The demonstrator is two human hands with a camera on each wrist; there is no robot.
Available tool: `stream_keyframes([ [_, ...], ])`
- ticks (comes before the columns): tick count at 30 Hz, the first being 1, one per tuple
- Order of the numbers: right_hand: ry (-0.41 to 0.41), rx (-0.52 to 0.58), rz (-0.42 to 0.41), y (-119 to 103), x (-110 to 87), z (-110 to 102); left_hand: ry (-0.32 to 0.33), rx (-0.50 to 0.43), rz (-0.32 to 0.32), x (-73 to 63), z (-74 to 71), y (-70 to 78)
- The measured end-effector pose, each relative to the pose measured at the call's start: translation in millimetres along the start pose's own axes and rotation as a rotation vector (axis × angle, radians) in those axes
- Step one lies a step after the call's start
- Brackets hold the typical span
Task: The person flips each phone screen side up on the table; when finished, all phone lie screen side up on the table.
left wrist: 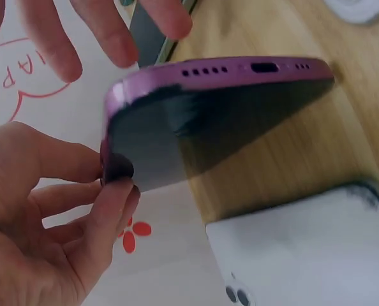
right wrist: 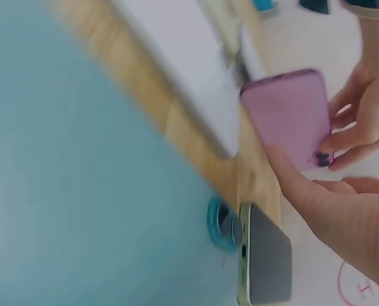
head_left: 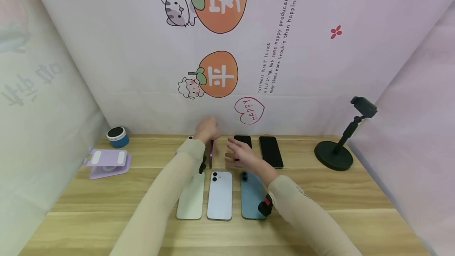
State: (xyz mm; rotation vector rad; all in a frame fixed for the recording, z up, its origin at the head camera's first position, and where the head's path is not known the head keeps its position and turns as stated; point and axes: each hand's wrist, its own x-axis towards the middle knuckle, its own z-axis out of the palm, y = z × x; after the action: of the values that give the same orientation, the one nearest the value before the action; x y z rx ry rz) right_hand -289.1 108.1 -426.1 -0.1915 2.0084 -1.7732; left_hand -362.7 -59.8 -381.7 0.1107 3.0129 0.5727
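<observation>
My left hand pinches a pink-purple phone by one corner, between thumb and fingers. The phone is tipped up on its edge, dark screen on one side; its pink back and camera lenses show in the right wrist view. Beside it, my right hand reaches in with fingers extended, one fingertip overlapping the phone's edge in the right wrist view. In front lie three phones with backs up: a pale green phone, a white phone and a blue phone.
Two dark-screened phones lie at the back, a nearer one partly behind my right hand and another to its right. A black stand is at right; a purple phone holder and a blue round speaker-like item are at left.
</observation>
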Motion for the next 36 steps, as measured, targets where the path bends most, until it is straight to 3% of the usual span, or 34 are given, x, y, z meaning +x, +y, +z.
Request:
stream_keyframes([
  [2, -0.016, 0.163, 0.039, -0.1, 0.0, -1.4, -0.017, -0.027, -0.004, -0.9, 1.6, 3.5],
  [5, -0.028, 0.252, 0.042, 1.1, -0.9, -1.0, -0.039, -0.093, -0.008, -2.6, 4.6, 4.9],
  [11, -0.039, 0.252, 0.035, 9.3, -1.3, 9.7, -0.091, -0.286, -0.052, -5.7, 9.6, 2.0],
  [14, -0.011, 0.231, 0.045, 12.1, -0.9, 15.2, -0.123, -0.338, -0.047, -5.7, 11.8, 2.3],
  [26, 0.215, 0.060, 0.086, 12.4, 0.5, 27.2, -0.098, -0.330, -0.064, -9.4, 25.0, 3.2],
  [31, 0.258, -0.007, 0.071, 19.1, 3.6, 27.7, -0.130, -0.414, -0.037, -10.6, 30.6, -6.9],
  [34, 0.280, -0.150, 0.041, 20.8, 5.0, 27.5, -0.144, -0.394, 0.011, -10.7, 30.6, -14.2],
  [36, 0.300, -0.310, 0.017, 20.6, 5.6, 27.4, -0.156, -0.329, 0.053, -11.3, 29.5, -19.5],
])
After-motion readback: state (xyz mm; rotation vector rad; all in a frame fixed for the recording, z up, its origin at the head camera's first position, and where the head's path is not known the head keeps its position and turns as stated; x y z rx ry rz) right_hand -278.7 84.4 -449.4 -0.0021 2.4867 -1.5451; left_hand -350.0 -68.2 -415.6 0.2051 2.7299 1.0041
